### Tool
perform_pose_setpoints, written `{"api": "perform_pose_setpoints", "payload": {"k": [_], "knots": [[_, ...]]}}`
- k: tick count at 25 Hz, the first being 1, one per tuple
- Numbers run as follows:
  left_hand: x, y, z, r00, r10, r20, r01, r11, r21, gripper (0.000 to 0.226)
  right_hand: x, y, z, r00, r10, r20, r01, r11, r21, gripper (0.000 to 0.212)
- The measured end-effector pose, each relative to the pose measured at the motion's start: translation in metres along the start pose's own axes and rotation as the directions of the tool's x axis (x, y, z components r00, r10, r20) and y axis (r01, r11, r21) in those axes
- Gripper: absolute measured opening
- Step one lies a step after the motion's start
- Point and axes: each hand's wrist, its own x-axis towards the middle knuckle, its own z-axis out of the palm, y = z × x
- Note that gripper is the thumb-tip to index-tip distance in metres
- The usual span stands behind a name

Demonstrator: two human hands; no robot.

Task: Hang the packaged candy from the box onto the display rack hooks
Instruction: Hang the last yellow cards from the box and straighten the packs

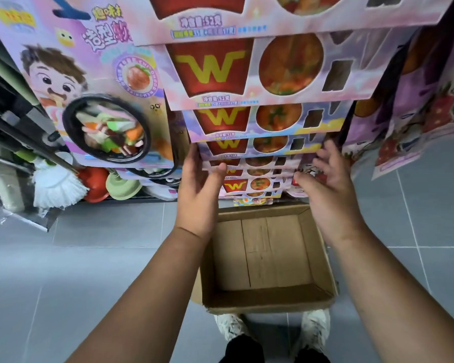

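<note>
Box (269, 297): open-topped cardboard, standing on the grey tiled floor (89, 258) directly under the hung column. Its inside shows only bare cardboard bottom and walls. The near wall lies just ahead of the person's two shoes (231, 326); the far rim sits close below the lowest hung pack.

Candy packages (249, 119): we note a vertical column of pink packs with a red cup marked "W", each overlapping the one below. Hooks are hidden behind the packs.

Left hand (199, 184): at the column's left edge, low down. The fingers reach behind the edge of one of the candy packages and the thumb presses its front, so the pack is pinched.

Right hand (325, 187): at the column's right edge, same height, fingers spread and loosely bent, blurred. We see nothing held in it.

Edges and room: hot-pot packs (89, 100) hang just beside the column on the left, and purple packs (417, 100) just beside it on the right. A mop head (55, 184) and plungers (102, 184) stand at lower left. Floor tiles show on both sides of the box.
</note>
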Motion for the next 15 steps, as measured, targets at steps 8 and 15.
{"api": "perform_pose_setpoints", "payload": {"k": [8, 15], "knots": [[0.006, -0.027, 0.006, 0.996, 0.080, -0.042, -0.076, 0.994, 0.080, 0.087, 0.003, 0.024, 0.004, 0.999, 0.029, 0.032, -0.031, 0.998, 0.061, 0.077], [0.007, -0.036, 0.003, 0.994, 0.062, -0.085, -0.058, 0.997, 0.057, 0.074, 0.004, 0.036, 0.007, 0.994, -0.064, 0.093, 0.054, 0.993, 0.105, 0.088]]}}
